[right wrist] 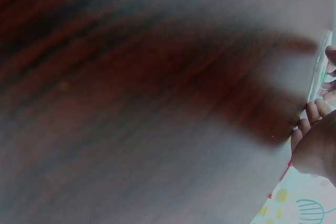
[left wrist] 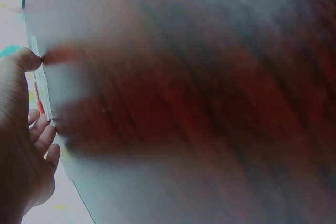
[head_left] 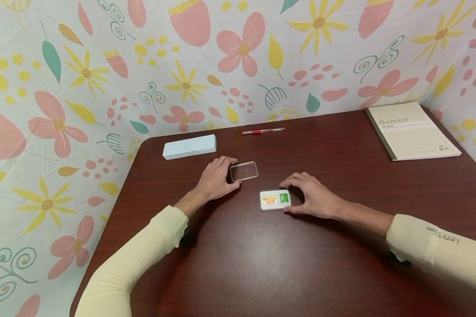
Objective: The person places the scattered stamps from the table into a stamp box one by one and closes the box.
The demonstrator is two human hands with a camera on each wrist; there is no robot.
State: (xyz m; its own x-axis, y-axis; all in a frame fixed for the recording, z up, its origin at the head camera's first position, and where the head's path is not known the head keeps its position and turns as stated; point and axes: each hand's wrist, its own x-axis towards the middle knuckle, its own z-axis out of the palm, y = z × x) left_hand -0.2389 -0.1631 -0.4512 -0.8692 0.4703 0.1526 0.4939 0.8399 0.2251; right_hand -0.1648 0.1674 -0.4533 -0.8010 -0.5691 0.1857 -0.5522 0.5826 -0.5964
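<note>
My left hand (head_left: 218,178) grips a clear plastic lid (head_left: 244,171) at its left end, thumb at the near corner and fingers at the far one. The lid lies flat, with the tabletop showing through. To its right and nearer me is a clear plastic case (head_left: 275,207) with a white card inside, bearing a green square and an orange-yellow picture. My right hand (head_left: 315,196) holds that case by its right end between thumb and fingers. In the left wrist view the lid (left wrist: 44,90) shows edge-on; the right wrist view catches the case (right wrist: 318,72) at its border.
A pale blue box (head_left: 189,147) lies at the back left of the dark wooden table (head_left: 258,268). Behind the lid is a red pen (head_left: 263,131). A notepad (head_left: 416,132) marked "Gambit" lies at the back right. Flower-patterned cloth (head_left: 242,79) hangs behind the table.
</note>
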